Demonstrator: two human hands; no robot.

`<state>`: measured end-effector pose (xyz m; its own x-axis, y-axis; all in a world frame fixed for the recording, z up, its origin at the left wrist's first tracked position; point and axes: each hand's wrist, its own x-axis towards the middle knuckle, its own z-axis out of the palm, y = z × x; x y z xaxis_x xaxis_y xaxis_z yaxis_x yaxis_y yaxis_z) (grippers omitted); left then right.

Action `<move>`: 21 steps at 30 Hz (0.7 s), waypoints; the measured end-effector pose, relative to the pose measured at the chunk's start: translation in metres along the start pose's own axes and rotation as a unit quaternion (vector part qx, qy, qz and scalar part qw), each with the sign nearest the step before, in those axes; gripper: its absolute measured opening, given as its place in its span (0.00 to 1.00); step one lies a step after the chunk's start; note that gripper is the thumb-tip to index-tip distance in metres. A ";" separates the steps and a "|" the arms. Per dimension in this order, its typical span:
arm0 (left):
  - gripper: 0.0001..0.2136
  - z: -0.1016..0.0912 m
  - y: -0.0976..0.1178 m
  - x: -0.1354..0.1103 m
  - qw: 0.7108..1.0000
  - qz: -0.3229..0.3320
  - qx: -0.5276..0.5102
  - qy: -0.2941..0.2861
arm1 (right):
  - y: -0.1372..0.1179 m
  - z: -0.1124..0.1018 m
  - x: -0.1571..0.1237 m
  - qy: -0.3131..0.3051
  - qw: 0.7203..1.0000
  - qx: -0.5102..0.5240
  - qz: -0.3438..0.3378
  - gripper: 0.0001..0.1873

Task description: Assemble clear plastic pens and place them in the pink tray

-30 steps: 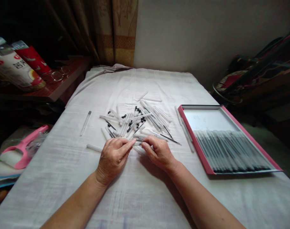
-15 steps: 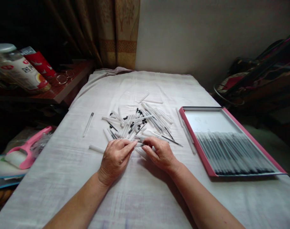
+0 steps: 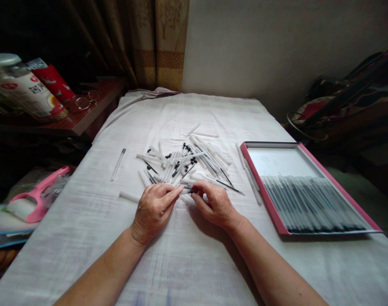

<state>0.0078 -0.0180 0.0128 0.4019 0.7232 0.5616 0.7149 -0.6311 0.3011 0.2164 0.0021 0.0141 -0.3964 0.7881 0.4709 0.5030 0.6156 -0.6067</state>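
A clear pen with a dark end (image 3: 186, 191) lies level between my two hands over the near side of a pile of pen parts. My left hand (image 3: 155, 211) pinches its barrel between thumb and fingers. At the dark end, the thumb and fingertips of my right hand (image 3: 215, 205) are closed; how they grip is partly hidden. Just beyond the hands, the loose heap holds clear barrels (image 3: 219, 154), small black caps (image 3: 194, 162) and thin dark refills (image 3: 230, 187). One capped pen (image 3: 118, 164) lies apart on the left.
On the right stands a pink-edged box (image 3: 270, 199) with a row of assembled pens (image 3: 312, 206); loose tubes (image 3: 249, 178) lie along its left side. A checked cloth (image 3: 168, 263) covers the table. Far left are a jar (image 3: 31, 91), eyeglasses (image 3: 85, 101) and a pink-handled item (image 3: 41, 195).
The right fingertips have shifted slightly at the pen's dark end, and more of the pen shows between the hands. The view has moved a little; the pile and box look the same.
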 end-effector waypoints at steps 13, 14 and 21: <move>0.14 0.000 0.001 0.001 1.000 0.007 0.003 0.000 | 0.000 0.000 0.000 -0.001 1.000 -0.009 -0.009 0.06; 0.14 0.000 0.000 0.001 1.000 0.006 0.000 0.000 | 0.000 0.000 0.000 -0.001 1.000 -0.006 -0.006 0.05; 0.15 0.001 -0.001 0.000 1.000 0.009 -0.007 0.010 | 0.001 0.003 0.001 0.001 1.000 -0.026 -0.014 0.08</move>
<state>0.0071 -0.0171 0.0119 0.4036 0.7060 0.5820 0.6993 -0.6482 0.3015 0.2142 0.0029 0.0123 -0.4093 0.7708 0.4882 0.5304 0.6364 -0.5601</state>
